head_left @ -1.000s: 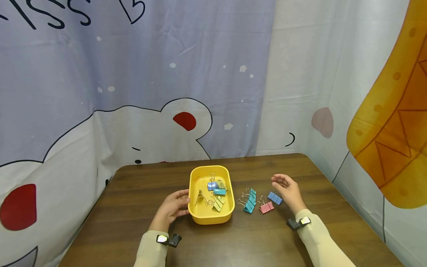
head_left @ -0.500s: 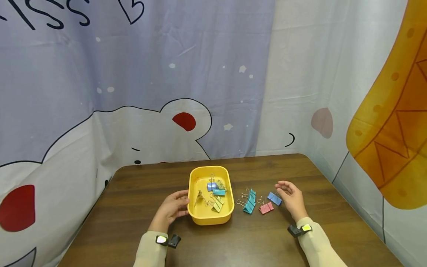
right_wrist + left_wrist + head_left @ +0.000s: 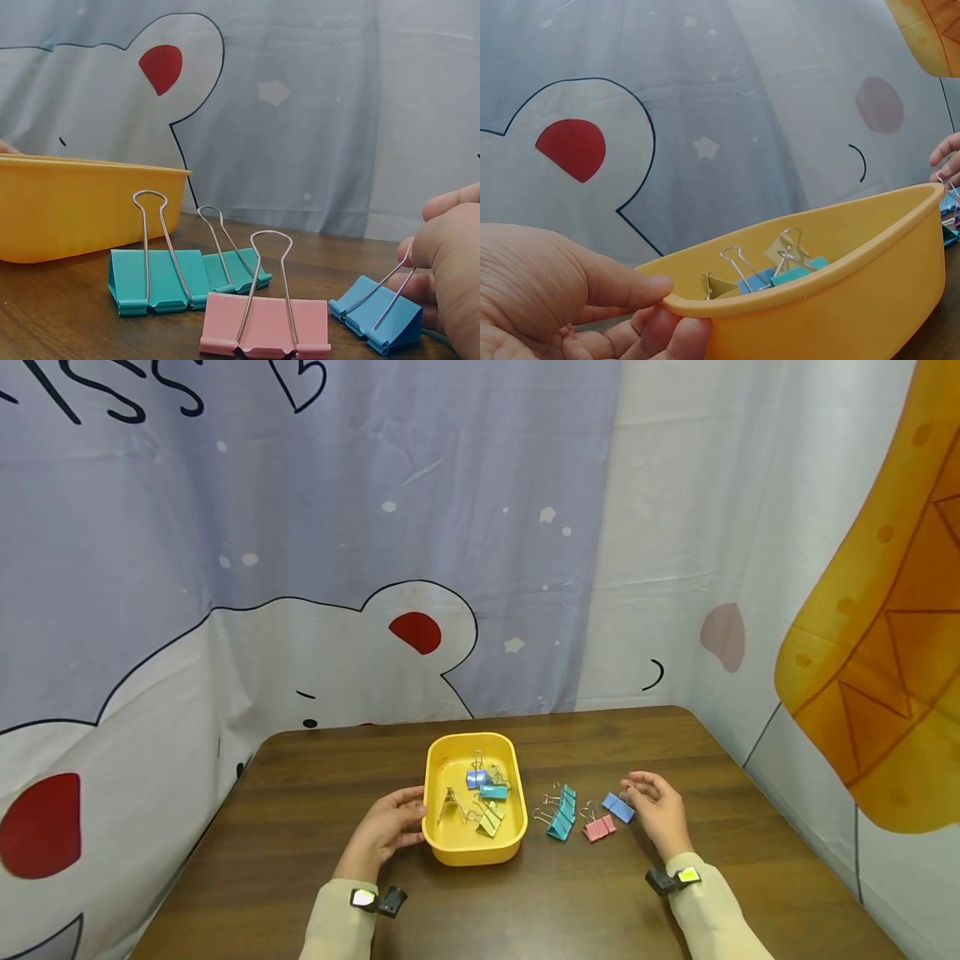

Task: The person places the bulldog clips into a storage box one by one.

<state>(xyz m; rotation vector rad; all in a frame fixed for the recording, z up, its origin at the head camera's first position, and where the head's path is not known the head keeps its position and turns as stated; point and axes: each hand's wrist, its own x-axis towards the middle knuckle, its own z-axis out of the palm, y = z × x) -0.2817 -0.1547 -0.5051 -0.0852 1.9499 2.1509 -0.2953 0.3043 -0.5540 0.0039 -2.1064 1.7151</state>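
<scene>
My right hand (image 3: 657, 810) is nearly closed, with my thumb and pointer finger pinching the thin wire handle (image 3: 395, 298) of a blue clip (image 3: 379, 315). The clip looks like it sits on the brown table (image 3: 585, 910), just beside the pink clip (image 3: 266, 322). Two teal clips (image 3: 127, 277) are past that, near the yellow tub (image 3: 476, 856). My left hand (image 3: 386, 827) pinches the tub's rim, thumb on top and fingers below.

I think a good pinch here is snug, right at the end of the wire, because thin wire could slip or twist. I should keep my knuckles off the pink clip and hold the tub gently, so it doesn't tip.

From up high, I can see into the tub, where more clips lie. The right wrist view shows only the tub's outside, but it shows my pinch much better. The left wrist view shows best how my fingers tuck under the rim.
</scene>
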